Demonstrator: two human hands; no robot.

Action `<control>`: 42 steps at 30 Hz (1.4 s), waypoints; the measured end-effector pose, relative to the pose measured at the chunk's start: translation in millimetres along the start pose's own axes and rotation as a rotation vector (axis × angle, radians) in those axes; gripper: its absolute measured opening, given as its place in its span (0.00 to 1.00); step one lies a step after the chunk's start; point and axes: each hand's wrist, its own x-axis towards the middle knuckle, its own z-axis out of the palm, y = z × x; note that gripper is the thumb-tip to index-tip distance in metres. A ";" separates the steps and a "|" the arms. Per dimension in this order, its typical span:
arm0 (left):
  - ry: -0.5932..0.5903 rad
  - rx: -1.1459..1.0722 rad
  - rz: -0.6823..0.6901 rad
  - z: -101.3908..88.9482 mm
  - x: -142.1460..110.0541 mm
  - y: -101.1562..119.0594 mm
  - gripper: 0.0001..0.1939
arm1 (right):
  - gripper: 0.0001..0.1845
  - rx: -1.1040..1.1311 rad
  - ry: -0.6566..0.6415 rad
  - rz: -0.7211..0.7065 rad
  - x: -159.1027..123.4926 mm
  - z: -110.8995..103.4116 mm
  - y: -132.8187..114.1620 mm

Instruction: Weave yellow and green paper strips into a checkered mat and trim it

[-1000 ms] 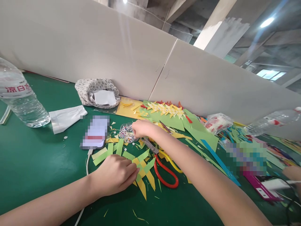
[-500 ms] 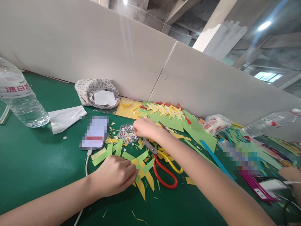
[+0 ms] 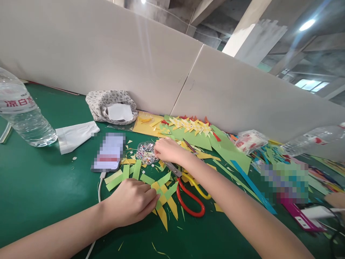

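Observation:
My left hand (image 3: pixel 134 199) is closed, thumb and fingers pinching the near side of a woven piece (image 3: pixel 170 207) of yellow and green paper strips with pointed ends. Part of the weave is hidden behind the hand. Farther off, my right hand (image 3: pixel 168 149) has its fingers pressed together at the right edge of a small clear compartment tray (image 3: pixel 147 153) filled with small round googly eyes. Whatever its fingertips hold cannot be made out. Scissors (image 3: pixel 191 208) with one red and one yellow handle lie just right of the woven piece, partly beneath my right wrist.
Finished woven paper fish (image 3: pixel 190 126) rest on green sheets (image 3: pixel 231 154) by the partition (image 3: pixel 151 72). A phone (image 3: pixel 109 151) with a cable, a tissue (image 3: pixel 77 136), a cloth pouch (image 3: pixel 93 106) and a water bottle (image 3: pixel 27 115) stand left. Another person's hand (image 3: pixel 335 199) shows at far right.
My right hand has shifted very slightly to the right at the tray's edge. My left hand stays on the woven paper, and the view has tilted a little.

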 end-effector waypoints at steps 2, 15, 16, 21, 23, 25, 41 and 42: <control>-0.003 -0.003 -0.003 -0.4 0.5 0.1 0.17 | 0.07 0.021 0.019 0.005 -1.6 -3.0 1.6; -0.001 0.007 -0.005 -1.2 1.5 0.6 0.17 | 0.11 -0.008 0.118 -0.168 6.4 -7.2 -18.6; -0.003 0.008 -0.005 -0.9 1.2 0.5 0.17 | 0.10 -0.009 0.121 -0.181 6.9 -6.1 -18.9; -0.012 0.015 -0.008 0.5 0.3 -0.8 0.17 | 0.08 -0.032 0.126 -0.212 7.3 -3.7 -22.8; -0.006 0.023 -0.006 0.3 0.2 -1.1 0.17 | 0.10 -0.029 0.127 -0.215 7.0 -3.5 -23.1; 0.003 0.026 -0.002 -0.1 0.1 -1.0 0.17 | 0.11 -0.002 0.132 -0.214 6.5 -3.2 -21.5; -0.012 0.021 -0.005 0.6 -0.7 -1.2 0.18 | 0.09 0.461 0.057 -0.102 -1.9 2.8 7.9; -0.010 0.023 -0.004 0.6 -0.9 -1.3 0.18 | 0.10 0.475 0.059 -0.099 -1.9 3.5 8.5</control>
